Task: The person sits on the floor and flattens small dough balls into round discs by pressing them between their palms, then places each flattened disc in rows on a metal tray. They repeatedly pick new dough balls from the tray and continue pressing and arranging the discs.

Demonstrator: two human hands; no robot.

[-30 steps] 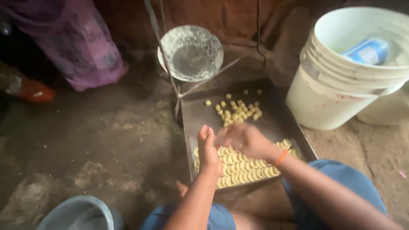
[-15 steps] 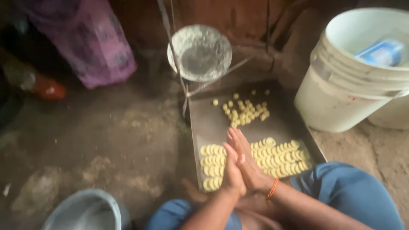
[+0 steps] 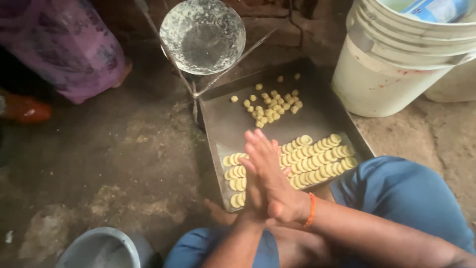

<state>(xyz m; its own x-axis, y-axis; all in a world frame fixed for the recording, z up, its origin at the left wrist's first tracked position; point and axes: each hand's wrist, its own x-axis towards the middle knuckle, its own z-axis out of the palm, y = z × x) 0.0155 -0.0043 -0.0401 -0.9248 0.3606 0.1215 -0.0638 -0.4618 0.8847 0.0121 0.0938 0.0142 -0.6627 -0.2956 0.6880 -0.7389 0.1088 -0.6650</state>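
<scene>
Earth floor, rough, dusty. White plastic buckets stacked, upper right. Dark metal tray on floor, rectangular. Round metal pan beyond tray. Right hand and left hand pressed palm to palm over tray's near edge, fingers straight, together, pointing away; anything between palms hidden. Flat yellow dough discs in rows just beneath and right; loose small dough lumps farther ahead.

We count one dark tray, two hands pressed together, one round metal dish, at least two stacked white buckets, and perhaps sixty dough discs.
</scene>
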